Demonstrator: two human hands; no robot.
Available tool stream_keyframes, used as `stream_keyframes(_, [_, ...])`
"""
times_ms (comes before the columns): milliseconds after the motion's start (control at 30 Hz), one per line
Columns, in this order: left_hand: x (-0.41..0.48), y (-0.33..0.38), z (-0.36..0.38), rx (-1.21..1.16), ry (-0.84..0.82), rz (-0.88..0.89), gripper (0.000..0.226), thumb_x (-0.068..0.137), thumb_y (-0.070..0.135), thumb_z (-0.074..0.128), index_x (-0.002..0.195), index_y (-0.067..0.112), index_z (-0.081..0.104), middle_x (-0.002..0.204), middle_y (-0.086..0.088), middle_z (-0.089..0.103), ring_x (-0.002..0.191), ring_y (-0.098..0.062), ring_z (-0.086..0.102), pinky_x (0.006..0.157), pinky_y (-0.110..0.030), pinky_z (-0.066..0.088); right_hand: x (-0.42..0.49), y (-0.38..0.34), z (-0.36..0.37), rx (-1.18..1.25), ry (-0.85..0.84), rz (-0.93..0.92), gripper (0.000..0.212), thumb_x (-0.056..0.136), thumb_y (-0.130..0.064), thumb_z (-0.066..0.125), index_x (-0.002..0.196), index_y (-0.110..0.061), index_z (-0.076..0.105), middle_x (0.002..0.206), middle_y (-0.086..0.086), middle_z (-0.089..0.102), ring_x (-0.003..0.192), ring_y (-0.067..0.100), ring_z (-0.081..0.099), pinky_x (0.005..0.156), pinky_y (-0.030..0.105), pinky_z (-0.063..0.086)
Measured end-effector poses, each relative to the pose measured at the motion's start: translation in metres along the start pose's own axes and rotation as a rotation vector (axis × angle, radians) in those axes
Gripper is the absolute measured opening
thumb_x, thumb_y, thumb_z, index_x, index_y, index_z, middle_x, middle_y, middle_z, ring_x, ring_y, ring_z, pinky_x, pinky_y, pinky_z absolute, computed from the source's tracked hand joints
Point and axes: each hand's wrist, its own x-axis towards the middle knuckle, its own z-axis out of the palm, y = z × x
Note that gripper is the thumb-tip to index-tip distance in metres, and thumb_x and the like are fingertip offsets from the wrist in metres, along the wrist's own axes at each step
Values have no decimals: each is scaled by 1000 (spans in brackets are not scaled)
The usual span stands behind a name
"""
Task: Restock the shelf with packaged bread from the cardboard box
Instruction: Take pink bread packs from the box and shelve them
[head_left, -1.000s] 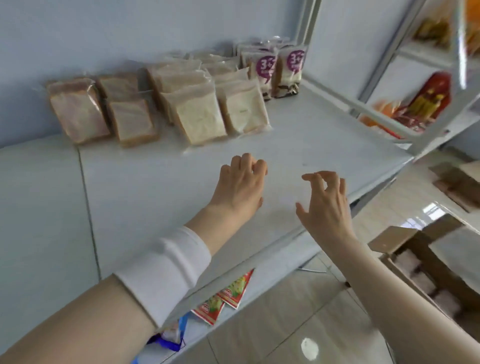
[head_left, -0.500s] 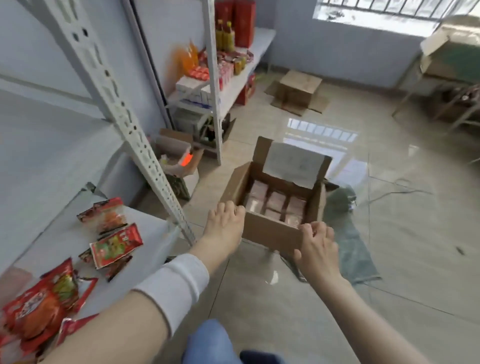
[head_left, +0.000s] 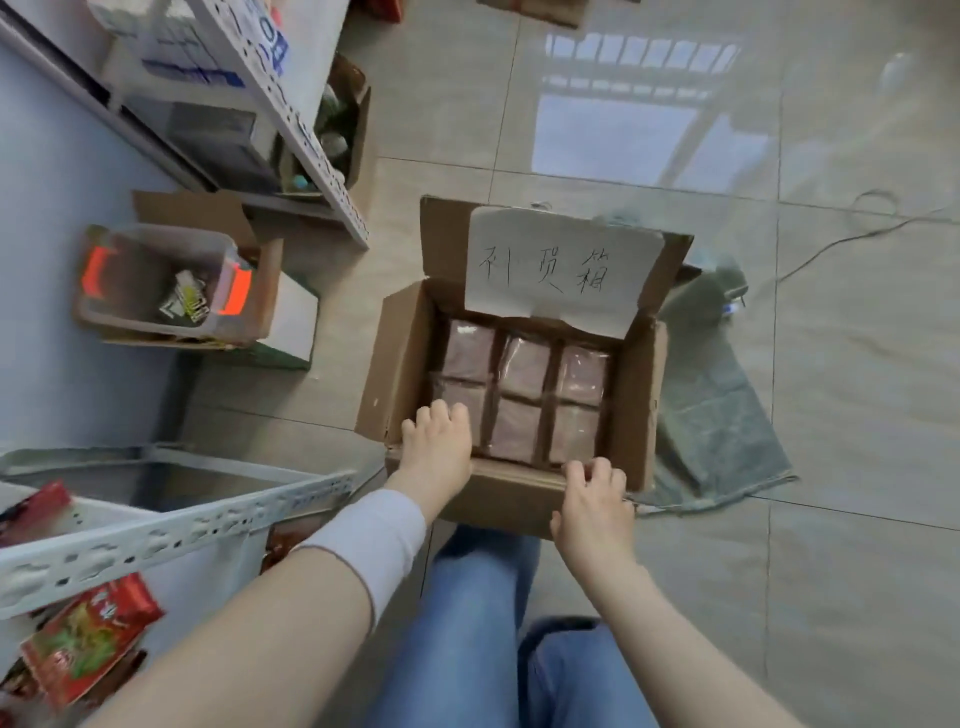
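Note:
An open cardboard box (head_left: 402, 358) stands on the tiled floor in front of my knees, a white handwritten paper on its far flap. Inside lie several brown packaged breads (head_left: 524, 395) in clear wrap, laid flat in two rows. My left hand (head_left: 436, 447) reaches over the box's near-left corner, fingers spread above the nearest left pack, holding nothing. My right hand (head_left: 595, 499) hovers at the near rim, fingers loosely curled and empty. The bread shelf is out of view.
A white metal shelf rail (head_left: 171, 525) crosses the lower left, red snack packets (head_left: 88, 639) on it. A clear bin (head_left: 161, 280) in a cardboard tray sits left on the floor. A grey-green cloth (head_left: 717, 415) lies right of the box; a cable (head_left: 831, 244) runs beyond.
My view swung from the upper bread shelf down to the floor. Both empty hands dropped from the shelf to the box, which is now close below me.

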Motion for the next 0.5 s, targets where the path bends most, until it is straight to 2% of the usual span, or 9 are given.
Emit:
stream_keyframes(167, [106, -6, 25, -60, 4, -34, 48, 86, 30, 60, 123, 9, 39, 124, -13, 46, 114, -30, 45, 93, -39, 40, 95, -16, 35, 86, -78, -2, 43, 84, -20, 56, 122, -13, 37, 126, 12, 36, 114, 30, 37, 83, 38, 46])
stream_keyframes(267, [174, -14, 53, -270, 108, -207, 58, 86, 28, 61, 132, 6, 33, 129, -18, 41, 118, -34, 43, 94, -40, 40, 160, -29, 80, 235, -176, 1, 55, 87, -31, 55, 133, -9, 34, 134, 13, 36, 123, 31, 36, 97, 39, 42])
stream_keyframes(333, [212, -22, 71, -455, 184, -341, 66, 85, 27, 62, 137, 8, 28, 135, -19, 35, 124, -35, 38, 100, -41, 36, 195, -42, 112, 359, -280, 6, 61, 87, -37, 56, 136, -9, 33, 136, 13, 38, 126, 30, 38, 101, 37, 38])
stream_keyframes(400, [241, -29, 88, -568, 204, -383, 72, 84, 28, 63, 141, 11, 22, 140, -18, 34, 128, -34, 36, 103, -41, 32, 218, -56, 141, 444, -363, 21, 63, 86, -39, 57, 134, -7, 34, 134, 14, 41, 123, 31, 42, 98, 35, 39])
stream_keyframes(500, [263, -39, 105, -698, 245, -322, 76, 82, 27, 67, 140, 9, 22, 140, -15, 39, 127, -32, 39, 102, -40, 35, 233, -71, 168, 569, -395, 92, 62, 81, -40, 64, 125, -5, 38, 126, 16, 50, 117, 31, 50, 89, 36, 44])
